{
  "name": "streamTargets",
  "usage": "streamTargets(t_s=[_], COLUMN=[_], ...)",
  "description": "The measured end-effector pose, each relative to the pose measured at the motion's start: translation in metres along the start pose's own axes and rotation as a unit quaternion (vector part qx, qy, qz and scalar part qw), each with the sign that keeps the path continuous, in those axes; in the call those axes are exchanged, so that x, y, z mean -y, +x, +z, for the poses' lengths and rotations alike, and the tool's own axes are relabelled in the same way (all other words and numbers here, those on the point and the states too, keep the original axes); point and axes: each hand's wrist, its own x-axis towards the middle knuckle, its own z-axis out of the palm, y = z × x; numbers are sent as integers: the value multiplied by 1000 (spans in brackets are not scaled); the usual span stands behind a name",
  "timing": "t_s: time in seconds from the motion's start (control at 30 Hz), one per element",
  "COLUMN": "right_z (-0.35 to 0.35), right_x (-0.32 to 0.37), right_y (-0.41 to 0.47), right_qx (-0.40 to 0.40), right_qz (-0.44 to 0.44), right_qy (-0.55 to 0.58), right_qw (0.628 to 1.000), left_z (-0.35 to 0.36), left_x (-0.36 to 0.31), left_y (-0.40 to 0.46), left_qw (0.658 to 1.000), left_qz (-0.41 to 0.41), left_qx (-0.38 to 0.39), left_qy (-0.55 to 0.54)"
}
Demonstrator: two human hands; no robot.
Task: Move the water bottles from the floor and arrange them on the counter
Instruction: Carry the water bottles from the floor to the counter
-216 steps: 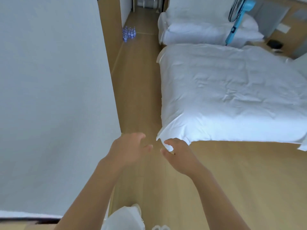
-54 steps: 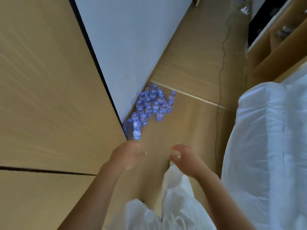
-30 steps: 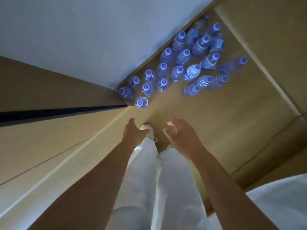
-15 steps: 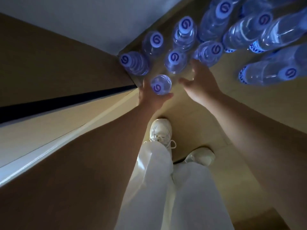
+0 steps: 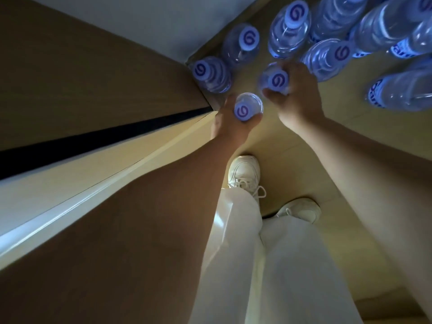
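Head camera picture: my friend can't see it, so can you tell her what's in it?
Someone bends over a bunch of water bottles standing on a wooden floor in a corner, gripping one bottle in each hand. The left hand holds the nearest bottle, the right hand the next bottle. White trousers and white shoes show below.

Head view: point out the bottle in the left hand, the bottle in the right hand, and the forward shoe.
Left-hand bottle [image 5: 244, 111], head view, on its cap.
Right-hand bottle [image 5: 277, 80], head view, on its cap.
Forward shoe [image 5: 245, 170], head view, on its toe.
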Motion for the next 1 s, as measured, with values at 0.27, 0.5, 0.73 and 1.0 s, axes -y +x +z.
streamTargets(t_s=[0.27, 0.5, 0.73, 1.0], right_z=[-67, -141, -203, -255], right_x=[36, 104, 181, 260], right_y=[-116, -227, -301, -381], right_qx=[-3, -32, -62, -72], right_qz=[-14, -89, -161, -247], right_qy=[5, 15, 58, 95], right_qw=[1000, 995, 983, 962], left_z=[-52, -108, -164, -233], left_x=[-25, -56, -88, -102], left_y=[-95, -210, -326, -464], left_qw=[999, 996, 989, 975], left_qz=[10, 74, 127, 151], left_qx=[1, 31, -20, -96], left_qy=[32, 32, -72, -129])
